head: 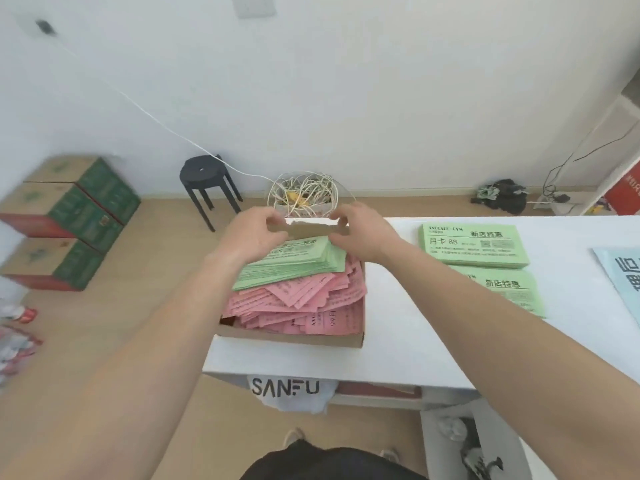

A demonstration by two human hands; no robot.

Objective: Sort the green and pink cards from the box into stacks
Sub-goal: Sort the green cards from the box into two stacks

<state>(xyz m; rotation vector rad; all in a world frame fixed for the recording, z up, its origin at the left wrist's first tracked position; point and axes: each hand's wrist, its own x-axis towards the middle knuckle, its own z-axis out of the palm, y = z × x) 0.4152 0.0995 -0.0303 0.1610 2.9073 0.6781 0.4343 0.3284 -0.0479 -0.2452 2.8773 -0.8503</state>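
A shallow cardboard box (291, 338) sits at the left end of the white table (398, 355). It holds a loose heap of pink cards (311, 303) with a fanned bundle of green cards (294, 266) on top at the far side. My left hand (252, 233) and my right hand (360, 233) both grip the box's far cardboard flap (308, 230), one at each end, just above the green cards. Two sorted stacks of green cards (472, 244) (509, 291) lie on the table to the right.
A pale blue printed sheet (623, 275) lies at the table's right edge. Behind the box stands a bin of tangled cord (304, 195), with a black stool (207, 181) to its left. Green and red cartons (69, 220) are stacked on the floor at left.
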